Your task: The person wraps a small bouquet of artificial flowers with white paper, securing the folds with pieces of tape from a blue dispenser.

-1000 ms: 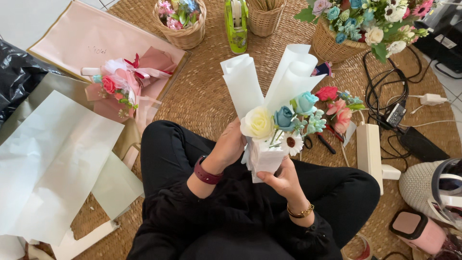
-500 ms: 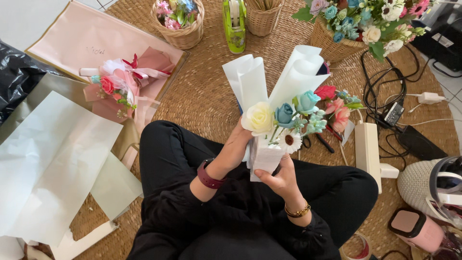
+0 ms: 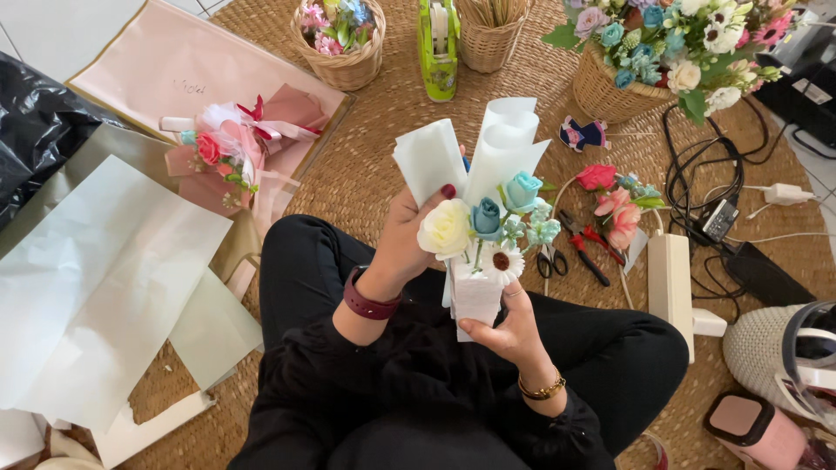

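Two hands (image 3: pixel 409 235) (image 3: pixel 514 326) hold one bouquet (image 3: pixel 483 231).

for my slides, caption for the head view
Seated person's right hand holds a small bouquet; left hand adjusts its white wrapping paper.

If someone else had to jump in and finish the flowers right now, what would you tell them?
Left hand: gripping the white paper wrap beside the cream rose.
Right hand: holding the small bouquet by its wrapped base, over the lap.
Done: flowers gathered, white paper folded behind them.
Left: the wrap looks loose, with no ribbon on it.
Nearby on the mat: scissors, red pliers, loose pink flowers, a finished pink bouquet.
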